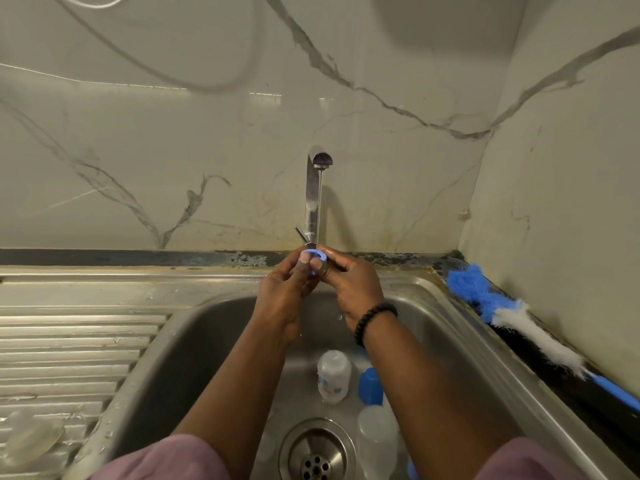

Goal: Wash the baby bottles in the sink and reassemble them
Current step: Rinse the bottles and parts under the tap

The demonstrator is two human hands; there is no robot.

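Rinsing the blue ring under the tap, bottles waiting below.

Nearest me, low in the frame by the drain (317, 453), the bottle (333, 376) and blue cap (370, 386) lie in the sink (450, 317), beneath my right forearm. Further up at centre, my left hand (284, 289) and right hand (349, 284) meet, both pinching the blue ring (313, 255), its opening tilted upward, under the tap (313, 195).

A bottle (334, 376) lies in the sink (450, 327), behind the drain (317, 452). The drainboard (79, 341) lies left; a brush (519, 317) lies right.
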